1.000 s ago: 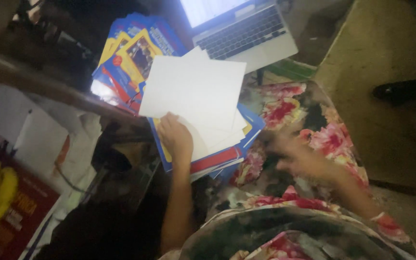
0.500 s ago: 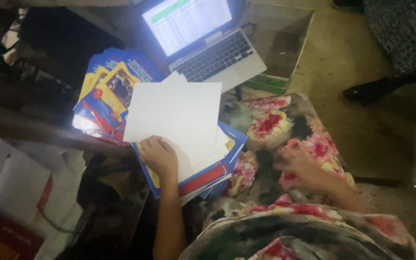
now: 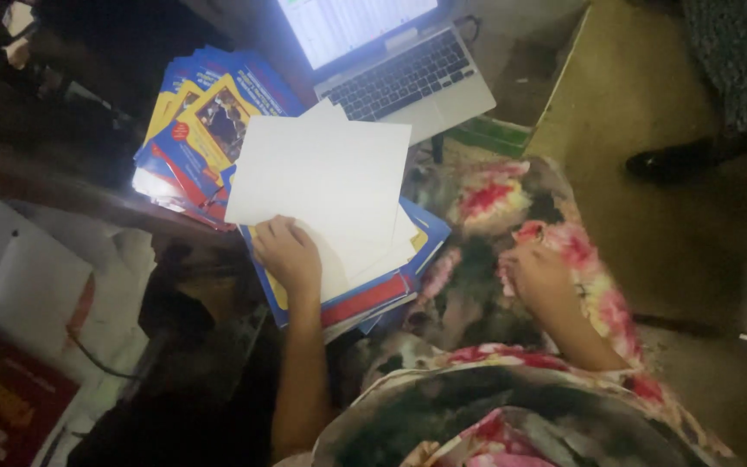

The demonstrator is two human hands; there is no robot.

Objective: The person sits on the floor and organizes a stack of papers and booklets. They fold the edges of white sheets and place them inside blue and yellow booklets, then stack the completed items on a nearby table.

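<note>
A person sits with a floral-patterned cloth over the lap, seen from above. The left hand (image 3: 290,257), near the centre of the frame, lies flat with fingers together, pressing down on the lower left corner of a loose sheaf of blank white sheets (image 3: 326,186). Those sheets rest on a stack of blue, yellow and red booklets (image 3: 365,298) balanced on the lap, just below the middle of the frame. The right hand (image 3: 536,277), to the right of centre, rests loosely curled on the floral cloth (image 3: 486,203), holding nothing, well apart from the paper.

The work looks to be at a sorting or gathering stage: the sheets are pinned but not lifted. Picking one up would probably call for the free right hand to reach across.

A second fan of similar booklets (image 3: 196,130) lies at upper left on a dark worktop (image 3: 62,186), its edge running diagonally just beside the lap stack. An open laptop (image 3: 399,73) sits at top centre, its front corner touching the white sheets. The lap stack overhangs toward lower centre. Open floor (image 3: 650,216) lies to the right.
</note>
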